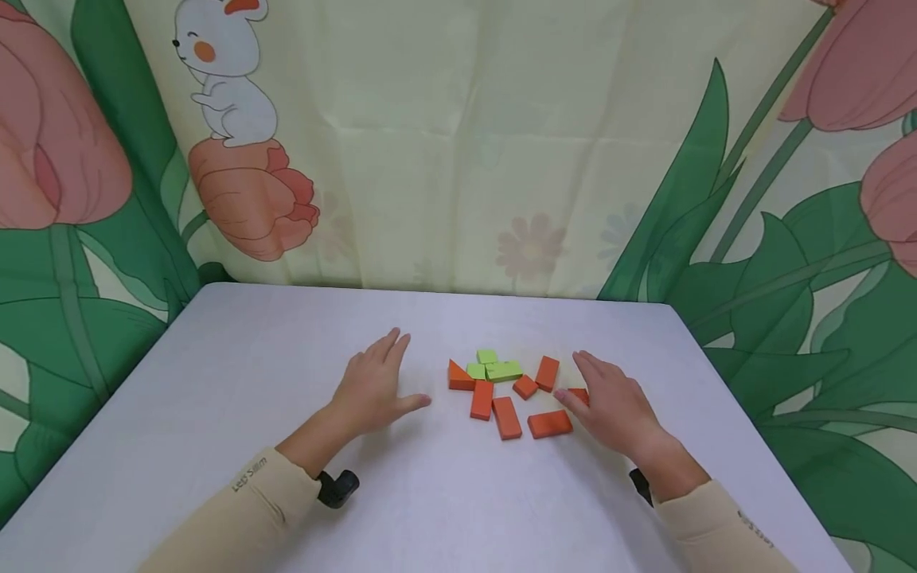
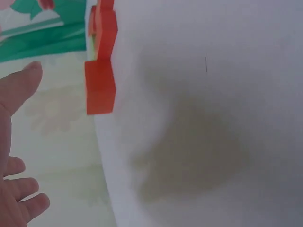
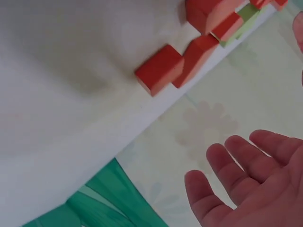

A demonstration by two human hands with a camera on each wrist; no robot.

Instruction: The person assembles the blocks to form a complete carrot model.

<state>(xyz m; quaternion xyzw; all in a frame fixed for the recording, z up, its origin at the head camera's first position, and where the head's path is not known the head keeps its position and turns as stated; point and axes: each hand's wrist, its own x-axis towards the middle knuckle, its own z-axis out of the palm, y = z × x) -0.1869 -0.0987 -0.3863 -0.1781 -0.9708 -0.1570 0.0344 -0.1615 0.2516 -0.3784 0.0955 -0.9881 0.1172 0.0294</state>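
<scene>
A loose cluster of orange and green toy blocks lies on the white table between my two hands. At its left is an orange triangular block [image 1: 458, 377], with upright-lying orange blocks [image 1: 482, 400] in front. Green blocks [image 1: 505, 371] sit together at the back. My left hand [image 1: 372, 388] hovers left of the cluster, fingers spread and holding nothing. On the other side my right hand [image 1: 618, 407] is held with fingers extended, partly covering an orange block [image 1: 579, 394]. An orange rectangular block [image 1: 550, 424] lies just left of that hand. Both palms look empty in the wrist views.
The white table [image 1: 215, 414] runs back to a cream curtain [image 1: 444, 159] printed with flowers and a rabbit. Large printed leaves and tulips flank it on both sides. Each wrist carries a small black camera [image 1: 338, 489].
</scene>
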